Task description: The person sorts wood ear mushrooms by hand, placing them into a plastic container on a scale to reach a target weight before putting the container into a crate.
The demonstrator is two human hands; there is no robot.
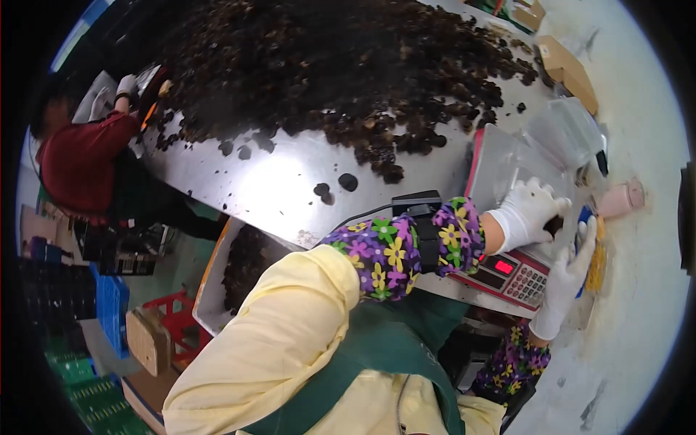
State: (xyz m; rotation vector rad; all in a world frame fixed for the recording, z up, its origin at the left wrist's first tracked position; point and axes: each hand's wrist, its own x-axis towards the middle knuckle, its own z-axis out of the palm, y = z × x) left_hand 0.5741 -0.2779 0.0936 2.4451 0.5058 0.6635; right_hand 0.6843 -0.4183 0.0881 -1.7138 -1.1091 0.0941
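My left hand (531,210), in a white glove, reaches over the plate of a red and white digital scale (523,284), its fingers curled around a small dark brown piece (554,225). My right hand (567,284), also gloved, is beside the scale's keypad with its fingers stretched out. Near those fingers are a blue item (585,213) and yellow bristles or strands (597,257), partly hidden. Clear plastic containers (564,134) stand at the far side of the scale. The scale's red display is lit, but its digits are unreadable.
A large heap of dark brown pieces (319,65) covers much of the metal table (290,170). Below the table edge is a white box (210,308) with similar pieces. A co-worker in a dark red top (83,163) works at left. A pink cup-like object (622,199) lies near the wall.
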